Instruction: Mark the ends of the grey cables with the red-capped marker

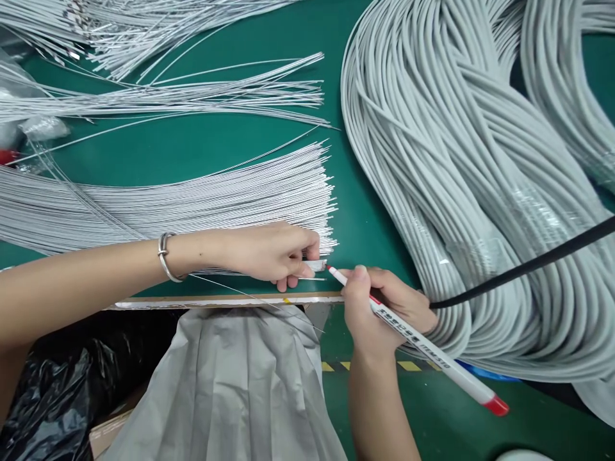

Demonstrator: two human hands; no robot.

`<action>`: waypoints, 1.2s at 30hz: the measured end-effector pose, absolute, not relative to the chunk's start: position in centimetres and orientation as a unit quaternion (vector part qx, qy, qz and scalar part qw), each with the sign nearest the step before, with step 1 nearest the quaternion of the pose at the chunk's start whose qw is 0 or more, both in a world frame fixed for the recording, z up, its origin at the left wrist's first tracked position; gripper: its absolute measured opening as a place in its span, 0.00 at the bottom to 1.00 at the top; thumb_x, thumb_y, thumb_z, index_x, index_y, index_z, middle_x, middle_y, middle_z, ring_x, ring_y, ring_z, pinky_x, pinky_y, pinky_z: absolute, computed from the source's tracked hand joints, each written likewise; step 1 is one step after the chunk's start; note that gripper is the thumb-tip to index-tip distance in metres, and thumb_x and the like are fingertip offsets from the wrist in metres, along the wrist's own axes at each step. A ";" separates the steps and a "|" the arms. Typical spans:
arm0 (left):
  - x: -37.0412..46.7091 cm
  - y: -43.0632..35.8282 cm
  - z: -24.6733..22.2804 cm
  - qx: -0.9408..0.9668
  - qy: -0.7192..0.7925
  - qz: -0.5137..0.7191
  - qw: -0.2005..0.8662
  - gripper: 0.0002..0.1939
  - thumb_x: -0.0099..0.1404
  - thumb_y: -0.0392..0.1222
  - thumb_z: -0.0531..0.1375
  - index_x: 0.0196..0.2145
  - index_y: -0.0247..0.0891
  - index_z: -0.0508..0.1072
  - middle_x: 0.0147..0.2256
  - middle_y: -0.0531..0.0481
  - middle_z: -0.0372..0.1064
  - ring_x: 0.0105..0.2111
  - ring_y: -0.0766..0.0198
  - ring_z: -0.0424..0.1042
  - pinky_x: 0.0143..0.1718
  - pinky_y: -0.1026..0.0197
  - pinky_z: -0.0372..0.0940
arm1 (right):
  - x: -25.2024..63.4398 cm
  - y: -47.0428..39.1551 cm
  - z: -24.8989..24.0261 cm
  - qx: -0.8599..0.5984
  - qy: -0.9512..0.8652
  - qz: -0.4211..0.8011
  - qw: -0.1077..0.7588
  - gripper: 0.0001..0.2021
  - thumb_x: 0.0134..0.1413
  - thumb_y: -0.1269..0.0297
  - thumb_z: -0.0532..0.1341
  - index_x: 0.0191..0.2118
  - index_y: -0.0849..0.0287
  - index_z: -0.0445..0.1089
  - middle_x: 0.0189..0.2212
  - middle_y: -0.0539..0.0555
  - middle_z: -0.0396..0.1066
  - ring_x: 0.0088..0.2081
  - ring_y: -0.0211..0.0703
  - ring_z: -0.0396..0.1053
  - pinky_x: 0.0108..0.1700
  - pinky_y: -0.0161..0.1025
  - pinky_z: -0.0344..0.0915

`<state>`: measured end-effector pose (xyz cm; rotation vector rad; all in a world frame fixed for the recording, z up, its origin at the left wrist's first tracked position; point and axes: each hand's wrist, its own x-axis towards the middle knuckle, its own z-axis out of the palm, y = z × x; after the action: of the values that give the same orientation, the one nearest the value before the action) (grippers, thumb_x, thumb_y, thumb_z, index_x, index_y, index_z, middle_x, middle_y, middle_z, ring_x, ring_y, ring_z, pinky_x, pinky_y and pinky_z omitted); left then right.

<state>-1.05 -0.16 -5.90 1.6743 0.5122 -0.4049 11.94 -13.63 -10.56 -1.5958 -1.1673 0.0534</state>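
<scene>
Between the thumb and fingers of my left hand (273, 253) is a small flat grey-white piece (316, 264), its end sticking out to the right; its kind is not clear. My right hand (377, 304) grips a white marker pen (418, 342) with a red end, and a black strap runs from beside its wrist. The pen's red tip meets or nearly meets the end of the small piece. Just behind my left hand, a wide spread of thin grey wires (240, 192) lies with its cut ends to the right. A few loose wires run under and in front of that hand.
Large coils of thick grey cable (432, 160), bound with clear tape, cover the right side. More thin wire bundles (192, 99) lie farther back on the green table (158, 150). The table's front edge (202, 299) runs below my hands. Black plastic (62, 384) is at lower left.
</scene>
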 end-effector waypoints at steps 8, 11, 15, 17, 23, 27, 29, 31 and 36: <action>-1.0 -0.1 -5.8 0.745 0.220 -0.177 0.604 0.02 0.66 0.37 0.55 0.35 0.37 0.63 0.26 0.53 0.71 0.23 0.68 0.73 0.22 0.71 0.61 | 11.9 -13.5 -10.5 -0.681 -0.500 0.019 0.535 0.15 0.52 0.71 0.60 0.16 0.57 0.66 0.11 0.44 0.63 0.12 0.31 0.56 0.15 0.32 0.53; -1.0 -0.1 -5.8 0.744 0.221 -0.178 0.605 0.03 0.66 0.37 0.55 0.36 0.37 0.63 0.26 0.52 0.72 0.23 0.69 0.73 0.22 0.71 0.61 | 11.8 -13.5 -10.6 -0.681 -0.500 0.019 0.536 0.14 0.51 0.71 0.61 0.16 0.57 0.66 0.11 0.43 0.62 0.12 0.31 0.56 0.15 0.32 0.53; -1.0 -0.1 -6.0 0.744 0.216 -0.176 0.608 0.03 0.65 0.37 0.56 0.36 0.37 0.63 0.26 0.53 0.71 0.23 0.69 0.73 0.22 0.72 0.60 | 11.8 -13.5 -10.5 -0.690 -0.499 0.018 0.525 0.14 0.51 0.69 0.62 0.16 0.57 0.66 0.11 0.44 0.62 0.12 0.32 0.56 0.15 0.33 0.53; -1.0 -0.1 -5.9 0.744 0.217 -0.176 0.607 0.03 0.65 0.37 0.56 0.36 0.37 0.63 0.26 0.53 0.71 0.23 0.69 0.73 0.22 0.72 0.60 | 11.8 -13.4 -10.4 -0.689 -0.502 0.013 0.522 0.15 0.51 0.69 0.61 0.16 0.57 0.66 0.10 0.44 0.62 0.12 0.32 0.56 0.15 0.33 0.53; -0.9 -0.2 -5.7 0.741 0.221 -0.180 0.608 0.02 0.65 0.36 0.55 0.35 0.37 0.63 0.26 0.53 0.71 0.23 0.69 0.73 0.22 0.72 0.61 | 12.0 -13.6 -10.6 -0.684 -0.502 0.018 0.529 0.14 0.51 0.70 0.61 0.16 0.57 0.67 0.10 0.44 0.63 0.12 0.31 0.55 0.14 0.32 0.53; -1.0 -0.2 -5.9 0.735 0.220 -0.178 0.616 0.02 0.65 0.35 0.54 0.36 0.38 0.62 0.26 0.53 0.71 0.23 0.68 0.73 0.23 0.71 0.62 | 12.1 -14.1 -11.1 -0.648 -0.435 0.074 0.621 0.12 0.53 0.70 0.60 0.20 0.57 0.70 0.12 0.44 0.65 0.14 0.33 0.60 0.16 0.33 0.57; -1.1 -0.2 -6.0 0.734 0.218 -0.178 0.618 0.02 0.66 0.36 0.54 0.36 0.38 0.61 0.27 0.52 0.72 0.24 0.67 0.74 0.23 0.70 0.64 | 12.2 -14.3 -11.3 -0.605 -0.399 0.106 0.681 0.11 0.54 0.69 0.60 0.22 0.58 0.71 0.13 0.45 0.65 0.14 0.35 0.61 0.17 0.33 0.59; -1.2 -0.2 -5.7 0.734 0.219 -0.172 0.619 0.03 0.66 0.37 0.54 0.36 0.38 0.61 0.26 0.52 0.72 0.23 0.67 0.74 0.22 0.69 0.65 | 12.3 -14.4 -11.3 -0.562 -0.364 0.143 0.729 0.09 0.56 0.64 0.60 0.27 0.58 0.73 0.14 0.45 0.66 0.14 0.35 0.61 0.17 0.34 0.60; -1.8 0.0 -3.8 0.738 0.229 -0.097 0.628 0.05 0.67 0.41 0.55 0.37 0.38 0.61 0.26 0.52 0.72 0.23 0.67 0.74 0.22 0.69 0.65 | 12.7 -14.4 -10.5 -0.531 -0.328 0.190 0.758 0.16 0.63 0.54 0.52 0.42 0.59 0.72 0.15 0.46 0.70 0.11 0.35 0.60 0.14 0.33 0.59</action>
<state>-1.78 0.00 -3.77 1.6911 0.5250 -0.2218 12.69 -14.39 -10.54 -1.1572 -0.7152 0.4141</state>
